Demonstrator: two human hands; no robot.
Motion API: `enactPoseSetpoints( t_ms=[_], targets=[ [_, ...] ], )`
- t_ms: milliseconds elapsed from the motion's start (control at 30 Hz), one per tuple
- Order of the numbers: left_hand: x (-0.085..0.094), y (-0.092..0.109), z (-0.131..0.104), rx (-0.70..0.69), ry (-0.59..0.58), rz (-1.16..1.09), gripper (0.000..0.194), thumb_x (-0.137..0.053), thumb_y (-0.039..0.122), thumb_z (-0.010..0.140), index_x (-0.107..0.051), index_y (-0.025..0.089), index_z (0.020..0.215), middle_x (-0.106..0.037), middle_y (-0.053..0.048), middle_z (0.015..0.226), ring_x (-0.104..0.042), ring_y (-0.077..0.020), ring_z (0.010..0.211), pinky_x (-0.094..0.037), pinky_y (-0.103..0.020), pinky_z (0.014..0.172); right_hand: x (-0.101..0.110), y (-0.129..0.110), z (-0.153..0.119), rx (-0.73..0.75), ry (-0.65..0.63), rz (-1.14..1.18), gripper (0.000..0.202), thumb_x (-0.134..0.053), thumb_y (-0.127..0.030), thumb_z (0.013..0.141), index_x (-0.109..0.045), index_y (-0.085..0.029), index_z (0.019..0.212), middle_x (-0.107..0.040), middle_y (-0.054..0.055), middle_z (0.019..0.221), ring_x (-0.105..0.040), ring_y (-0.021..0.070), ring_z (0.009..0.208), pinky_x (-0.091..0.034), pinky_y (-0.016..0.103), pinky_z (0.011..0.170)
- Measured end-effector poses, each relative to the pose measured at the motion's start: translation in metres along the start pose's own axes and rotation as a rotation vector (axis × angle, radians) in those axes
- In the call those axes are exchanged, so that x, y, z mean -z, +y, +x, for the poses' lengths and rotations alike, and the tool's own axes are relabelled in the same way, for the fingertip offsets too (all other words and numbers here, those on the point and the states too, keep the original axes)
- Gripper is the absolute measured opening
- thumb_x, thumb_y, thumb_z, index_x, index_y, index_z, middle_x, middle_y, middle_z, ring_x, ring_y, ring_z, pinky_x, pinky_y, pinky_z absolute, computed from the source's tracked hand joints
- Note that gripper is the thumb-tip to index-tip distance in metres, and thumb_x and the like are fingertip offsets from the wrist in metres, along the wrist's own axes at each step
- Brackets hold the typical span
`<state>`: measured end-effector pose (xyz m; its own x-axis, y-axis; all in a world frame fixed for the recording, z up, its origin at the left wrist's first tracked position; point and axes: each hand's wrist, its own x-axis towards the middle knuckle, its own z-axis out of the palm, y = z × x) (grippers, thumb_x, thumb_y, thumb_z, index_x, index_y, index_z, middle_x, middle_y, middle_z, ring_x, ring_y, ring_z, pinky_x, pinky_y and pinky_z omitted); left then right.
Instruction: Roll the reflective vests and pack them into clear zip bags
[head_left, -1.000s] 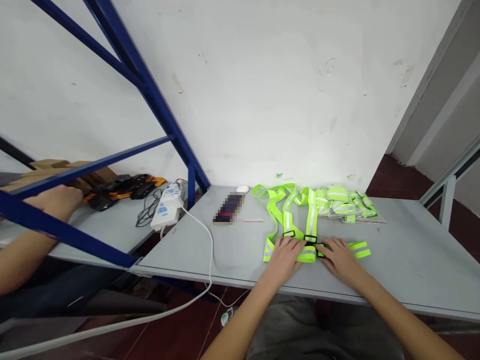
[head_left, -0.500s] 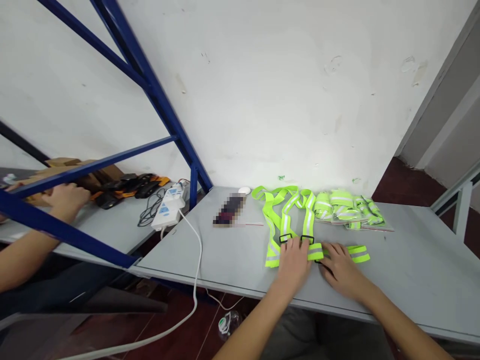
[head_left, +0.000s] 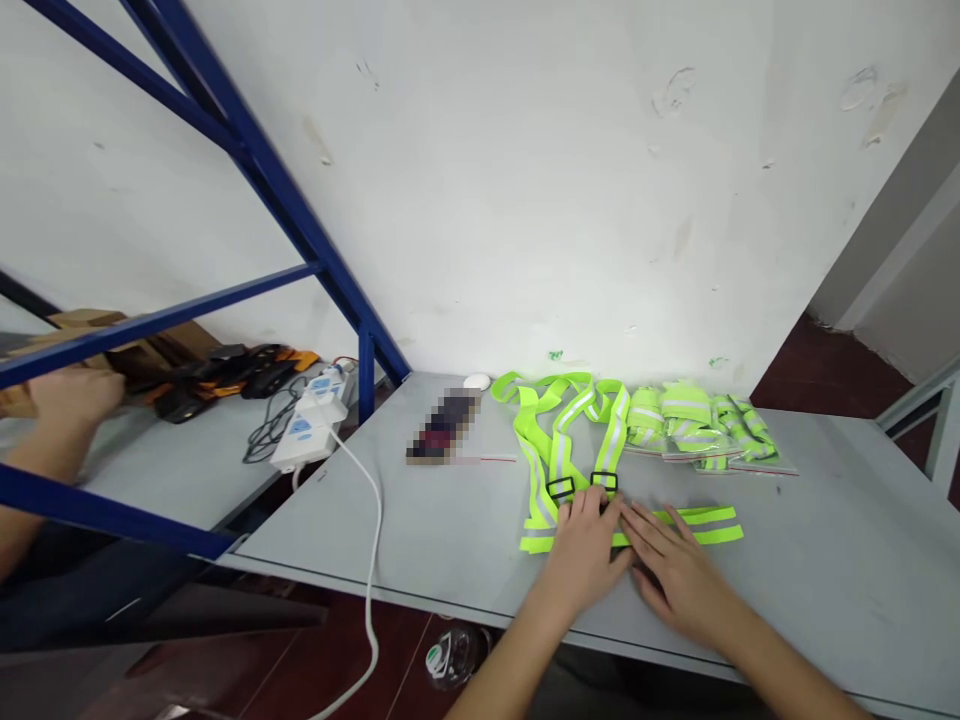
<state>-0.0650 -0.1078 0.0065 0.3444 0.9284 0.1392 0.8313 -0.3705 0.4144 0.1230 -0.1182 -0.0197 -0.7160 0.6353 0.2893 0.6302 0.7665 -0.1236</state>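
Note:
A fluorescent yellow-green reflective harness vest [head_left: 564,430] with silver stripes lies on the grey table, its shoulder straps looped toward the wall. Two black slide buckles [head_left: 604,482] show just beyond my hands. My left hand [head_left: 585,550] is closed over the waist band, fingers bent down on it. Close beside it, fingertips nearly meeting, my right hand [head_left: 675,565] lies across the band with fingers stretched and thumb apart. The doubled band end [head_left: 716,525] sticks out to the right of it. My palms hide the middle of the band.
Several bagged reflective vests [head_left: 686,410] lie at the back right. Left of the harness are a pixelated phone-like object [head_left: 444,425] and a white round item [head_left: 477,382]. A power strip [head_left: 311,425], its white cable and a blue frame [head_left: 292,215] stand left. Another person's hand [head_left: 79,395] works beyond.
My right hand has slid left over the band, close against my left hand. The band's left part now lies lower and flatter, and the buckles show more fully. The view has shifted slightly.

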Motion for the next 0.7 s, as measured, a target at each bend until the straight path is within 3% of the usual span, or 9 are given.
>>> enactPoseSetpoints(
  t_ms=[133, 267, 333, 467, 600, 700],
  targets=[
    [0.022, -0.035, -0.014, -0.136, -0.006, -0.114, 0.045, -0.047, 0.04, 0.094, -0.046, 0.025, 0.136, -0.051, -0.009, 0.134, -0.042, -0.0251, 0.127, -0.037, -0.043, 0.106, -0.007, 0.001, -0.003, -0.035, 0.003, -0.03, 0.061, -0.042, -0.019, 0.094, -0.021, -0.016, 0.151, -0.038, 0.011, 0.149, -0.035, 0.0244, 0.138, -0.025, 0.053, 0.114],
    [0.026, -0.075, -0.034, -0.128, -0.051, 0.173, 0.055, -0.036, 0.044, 0.098, -0.024, 0.027, 0.149, -0.026, -0.011, 0.156, -0.021, -0.0315, 0.143, -0.023, -0.059, 0.111, -0.011, 0.004, -0.005, -0.049, -0.015, -0.009, 0.063, -0.042, -0.022, 0.096, -0.014, -0.018, 0.152, -0.034, 0.009, 0.151, -0.033, 0.0237, 0.139, -0.027, 0.052, 0.114],
    [0.023, -0.082, -0.04, -0.086, -0.076, 0.277, 0.054, -0.029, 0.039, 0.1, -0.017, 0.027, 0.151, -0.02, -0.011, 0.158, -0.015, -0.0316, 0.145, -0.023, -0.062, 0.11, -0.013, 0.004, -0.005, -0.06, -0.022, 0.015, 0.064, -0.042, -0.024, 0.097, -0.012, -0.019, 0.153, -0.032, 0.008, 0.152, -0.031, 0.0232, 0.14, -0.028, 0.05, 0.114],
    [0.009, -0.053, -0.041, 0.049, 0.039, 0.426, 0.057, -0.034, 0.026, 0.097, -0.018, 0.022, 0.152, -0.014, -0.015, 0.158, -0.009, -0.0361, 0.145, -0.018, -0.067, 0.108, -0.016, 0.005, -0.005, -0.084, -0.023, 0.068, 0.062, -0.042, -0.025, 0.097, -0.015, -0.022, 0.152, -0.031, 0.008, 0.152, -0.03, 0.0224, 0.14, -0.029, 0.048, 0.114],
    [-0.012, -0.009, -0.032, -0.171, 0.031, 0.355, 0.061, -0.036, 0.027, 0.096, -0.011, 0.027, 0.152, -0.012, -0.008, 0.16, -0.01, -0.0286, 0.147, -0.019, -0.059, 0.113, -0.018, 0.005, -0.006, -0.095, -0.019, 0.085, 0.061, -0.041, -0.02, 0.095, -0.02, -0.02, 0.152, -0.035, 0.009, 0.15, -0.032, 0.022, 0.139, -0.031, 0.048, 0.113],
    [-0.021, 0.005, -0.026, -0.201, -0.004, 0.266, 0.059, -0.032, 0.035, 0.098, -0.011, 0.024, 0.152, -0.017, -0.006, 0.159, -0.012, -0.0256, 0.146, -0.017, -0.059, 0.114, -0.015, 0.01, -0.009, -0.101, -0.046, 0.056, 0.059, -0.039, -0.019, 0.095, -0.023, -0.019, 0.151, -0.037, 0.01, 0.15, -0.031, 0.0228, 0.14, -0.03, 0.05, 0.112]
  ],
)
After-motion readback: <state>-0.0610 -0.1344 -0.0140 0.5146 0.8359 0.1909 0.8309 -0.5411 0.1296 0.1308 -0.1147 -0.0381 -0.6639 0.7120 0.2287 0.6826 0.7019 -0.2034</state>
